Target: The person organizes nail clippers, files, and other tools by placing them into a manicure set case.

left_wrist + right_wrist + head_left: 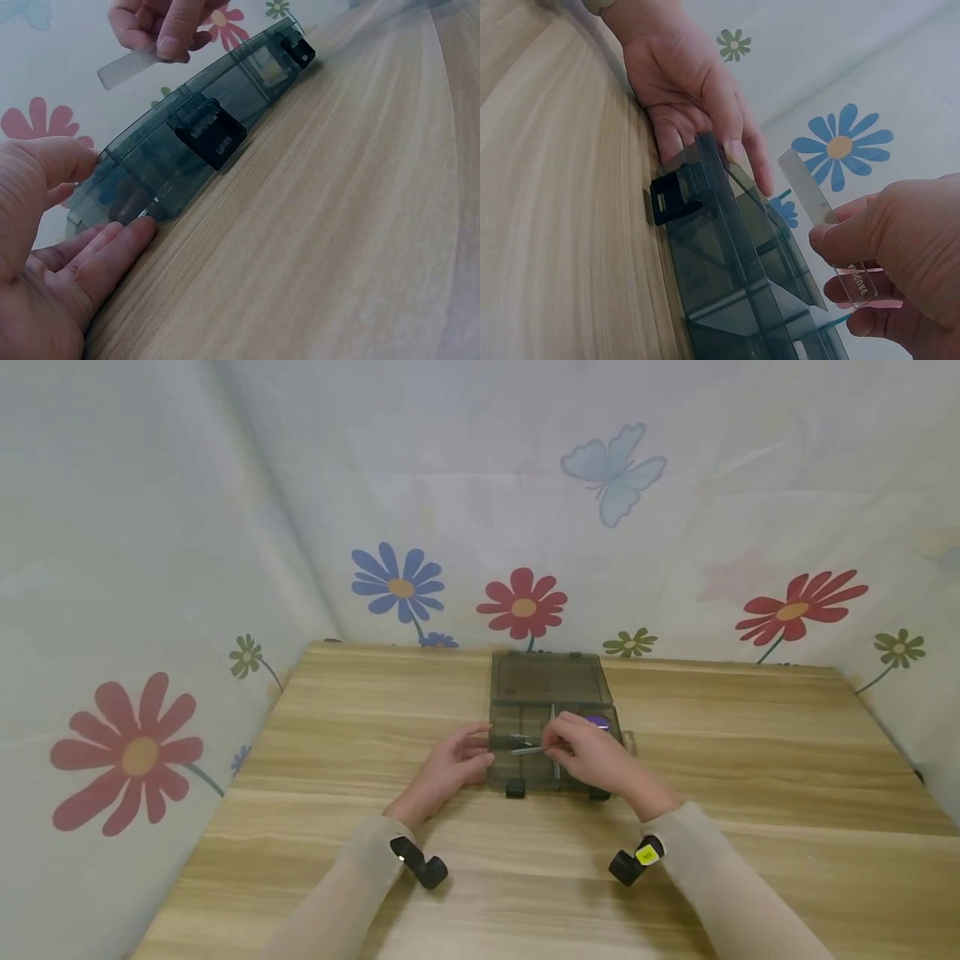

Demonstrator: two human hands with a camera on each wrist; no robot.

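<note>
A smoky translucent compartment box (540,781) lies on the table with its lid (551,681) folded back toward the wall. At its left end my left hand (450,768) holds the box, thumb and fingers touching its edges. Above the compartments my right hand (592,756) pinches a glass nail file (806,184) between thumb and fingers. The file is a flat strip, frosted along one end, clear with white lettering at the gripped end. In the left wrist view, a dark item (131,202) shows through the box wall. A purple item (598,722) sits in the right part, partly hidden.
Two black latches (515,789) stick out from the box's front side. A pale divider (727,315) stands inside the box. Wood-grain table (360,693) surrounds it, and a flower-print curtain (450,485) hangs close behind.
</note>
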